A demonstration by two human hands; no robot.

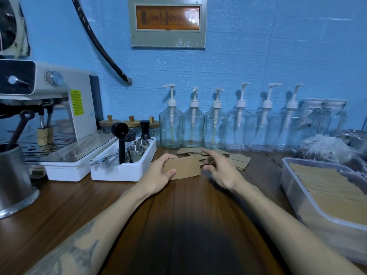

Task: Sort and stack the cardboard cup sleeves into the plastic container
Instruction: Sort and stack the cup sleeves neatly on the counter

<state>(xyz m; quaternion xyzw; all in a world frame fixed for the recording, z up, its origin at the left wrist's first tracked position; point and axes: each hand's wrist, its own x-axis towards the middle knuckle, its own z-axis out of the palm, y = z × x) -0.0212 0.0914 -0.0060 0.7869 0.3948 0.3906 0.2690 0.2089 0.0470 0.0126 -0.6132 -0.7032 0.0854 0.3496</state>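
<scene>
My left hand [161, 171] grips a flat brown cardboard cup sleeve [185, 168] by its left end, fingers over the top edge and thumb under it, just above the wooden counter [188, 215]. Just to the sleeve's right, my right hand [220, 167] hovers with relaxed, slightly curled fingers and holds nothing. Behind both hands lies a loose pile of more sleeves [236, 159]. The clear plastic container [309, 207] stands at the right edge with a stack of sleeves [333, 187] lying flat inside it.
A white tray [123, 171] with metal cups and a black scoop stands left of my hands. An espresso machine [59, 108] and a steel jug [14, 179] fill the far left. Glass pump bottles [193, 128] line the blue wall. Plastic bags [325, 147] lie behind the container.
</scene>
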